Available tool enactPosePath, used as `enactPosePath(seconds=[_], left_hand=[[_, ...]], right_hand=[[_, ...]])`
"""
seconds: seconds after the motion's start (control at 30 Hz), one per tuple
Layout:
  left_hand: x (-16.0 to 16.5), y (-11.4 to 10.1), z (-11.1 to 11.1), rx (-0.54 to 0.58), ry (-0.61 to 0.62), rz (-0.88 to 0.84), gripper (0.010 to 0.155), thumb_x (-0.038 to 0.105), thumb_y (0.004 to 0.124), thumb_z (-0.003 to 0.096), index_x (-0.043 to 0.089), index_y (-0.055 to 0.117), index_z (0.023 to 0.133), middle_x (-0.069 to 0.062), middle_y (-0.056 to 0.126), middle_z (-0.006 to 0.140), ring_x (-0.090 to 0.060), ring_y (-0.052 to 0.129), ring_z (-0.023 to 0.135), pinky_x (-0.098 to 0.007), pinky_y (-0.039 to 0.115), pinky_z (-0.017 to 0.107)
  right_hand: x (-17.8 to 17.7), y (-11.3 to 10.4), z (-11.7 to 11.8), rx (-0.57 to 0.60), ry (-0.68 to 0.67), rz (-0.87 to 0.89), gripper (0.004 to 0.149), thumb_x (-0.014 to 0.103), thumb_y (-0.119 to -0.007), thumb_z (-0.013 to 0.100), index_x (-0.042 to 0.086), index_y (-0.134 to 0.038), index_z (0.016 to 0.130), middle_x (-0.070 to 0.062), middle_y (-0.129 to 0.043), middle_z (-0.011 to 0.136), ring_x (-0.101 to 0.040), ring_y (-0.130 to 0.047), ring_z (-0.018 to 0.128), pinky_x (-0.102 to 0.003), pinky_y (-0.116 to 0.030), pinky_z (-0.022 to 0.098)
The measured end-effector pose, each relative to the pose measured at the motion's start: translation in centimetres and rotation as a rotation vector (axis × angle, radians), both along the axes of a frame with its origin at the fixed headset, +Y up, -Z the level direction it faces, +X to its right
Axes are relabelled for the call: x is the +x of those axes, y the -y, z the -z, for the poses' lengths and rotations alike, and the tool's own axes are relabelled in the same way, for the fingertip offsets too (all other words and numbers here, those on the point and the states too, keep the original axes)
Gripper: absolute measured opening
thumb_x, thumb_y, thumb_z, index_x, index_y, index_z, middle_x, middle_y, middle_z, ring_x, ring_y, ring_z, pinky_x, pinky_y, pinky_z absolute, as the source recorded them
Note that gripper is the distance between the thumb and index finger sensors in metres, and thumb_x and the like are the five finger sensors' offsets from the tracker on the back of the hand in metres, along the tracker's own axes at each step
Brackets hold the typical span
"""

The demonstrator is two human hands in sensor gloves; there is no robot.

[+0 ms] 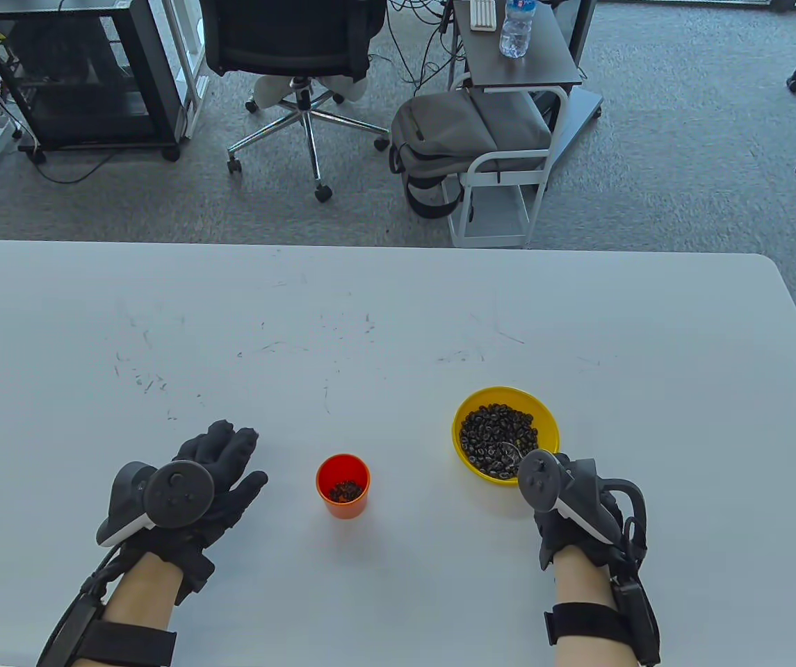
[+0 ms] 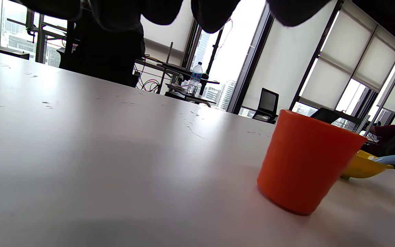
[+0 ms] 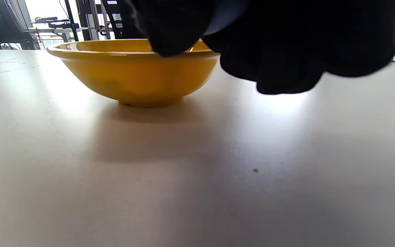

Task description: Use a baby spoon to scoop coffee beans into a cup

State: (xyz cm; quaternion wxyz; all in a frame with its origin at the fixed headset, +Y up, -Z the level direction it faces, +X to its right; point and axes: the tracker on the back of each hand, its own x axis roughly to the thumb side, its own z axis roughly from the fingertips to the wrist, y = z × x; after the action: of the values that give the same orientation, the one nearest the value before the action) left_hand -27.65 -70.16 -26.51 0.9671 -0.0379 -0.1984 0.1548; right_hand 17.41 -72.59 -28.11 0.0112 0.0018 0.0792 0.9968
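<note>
A yellow bowl point(image 1: 464, 417) of coffee beans point(image 1: 495, 431) sits on the white table at the right; it also shows in the right wrist view point(image 3: 132, 77) and in the left wrist view point(image 2: 360, 168). My right hand point(image 1: 578, 511) is at the bowl's near edge and holds a baby spoon point(image 1: 511, 452) whose bowl lies in the beans; its pale blue handle point(image 2: 394, 159) shows in the left wrist view. An orange cup point(image 1: 343, 486) with a few beans in it stands to the left, also in the left wrist view point(image 2: 303, 164). My left hand point(image 1: 220, 472) lies flat and empty on the table, left of the cup.
The white table point(image 1: 370, 319) stretches far beyond the cup and bowl, with faint scuff marks. Beyond its far edge stand an office chair point(image 1: 300, 55), a grey backpack on a cart point(image 1: 474, 132) and a water bottle point(image 1: 516, 28).
</note>
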Motion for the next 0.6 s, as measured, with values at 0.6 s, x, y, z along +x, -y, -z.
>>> enactPosePath(seconds=[0.6], left_hand=[[0.0,0.0,0.0,-0.008,-0.001,-0.007,0.067,0.050,0.060,0.0638,0.009,0.050,0.117,-0.031,0.039,0.115,-0.062,0.051,0.098,-0.076,0.052,0.062]], right_hand=[[2.4,0.9,-0.1,-0.040,0.114,0.320,0.055,0.021,-0.067,0.049,-0.013,-0.060,0.092,-0.032,-0.084,0.077,-0.047,-0.095,0.048,-0.046,-0.087,0.030]])
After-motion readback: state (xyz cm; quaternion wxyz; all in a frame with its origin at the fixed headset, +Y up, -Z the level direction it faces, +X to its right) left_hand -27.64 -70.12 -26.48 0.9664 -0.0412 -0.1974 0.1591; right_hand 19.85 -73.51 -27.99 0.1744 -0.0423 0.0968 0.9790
